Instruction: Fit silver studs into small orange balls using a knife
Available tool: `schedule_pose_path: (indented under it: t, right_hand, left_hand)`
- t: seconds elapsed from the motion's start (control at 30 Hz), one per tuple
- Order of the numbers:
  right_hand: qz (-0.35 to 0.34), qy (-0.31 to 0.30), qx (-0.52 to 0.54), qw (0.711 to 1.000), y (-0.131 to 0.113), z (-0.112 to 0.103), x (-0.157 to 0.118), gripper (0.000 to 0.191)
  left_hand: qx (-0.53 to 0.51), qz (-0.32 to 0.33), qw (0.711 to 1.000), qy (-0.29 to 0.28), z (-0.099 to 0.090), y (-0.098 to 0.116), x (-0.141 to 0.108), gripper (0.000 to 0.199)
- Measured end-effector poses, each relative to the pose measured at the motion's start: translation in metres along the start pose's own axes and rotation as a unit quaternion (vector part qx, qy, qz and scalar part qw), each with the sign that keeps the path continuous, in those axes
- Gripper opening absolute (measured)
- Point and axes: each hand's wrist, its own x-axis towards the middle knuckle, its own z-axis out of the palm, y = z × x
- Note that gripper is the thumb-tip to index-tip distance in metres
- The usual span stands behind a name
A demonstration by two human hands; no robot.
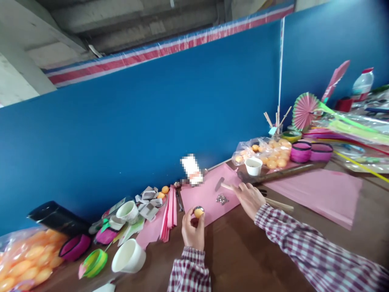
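Daylight fills the room evenly, soft and fairly bright, with the blue wall [170,121] glowing paler toward the far right. Shadows are faint: only a thin dark patch under the left hand [192,231] on the brown tabletop [243,251]. Plastic wrap on the far right catches white glare. The whole view tilts and bends at the edges (a wide lens), and the near left corner smears into soft blur. A small patch near the middle is pixelated.
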Motion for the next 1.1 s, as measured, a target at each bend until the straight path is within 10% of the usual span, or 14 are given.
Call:
schedule_pose_path:
  t: [0.5, 0.87, 1.1]
  right_hand:
    - [-0.074, 0.029, 0.167, 0.983, -0.017, -0.013, -0.004, 0.027]
    - [-0.031, 0.005, 0.231, 0.972, -0.02, 0.017, 0.003, 0.02]
    - [-0.043, 0.036, 0.217, 0.975, -0.02, 0.015, 0.0, 0.024]
  left_hand:
    - [-0.117, -0.03, 0.992, -0.043, 0.0, 0.009, -0.001, 0.044]
    - [-0.399, -0.202, 0.888, -0.11, 0.006, 0.014, -0.005, 0.052]
    - [-0.395, -0.236, 0.882, -0.101, 0.004, 0.025, -0.007, 0.049]
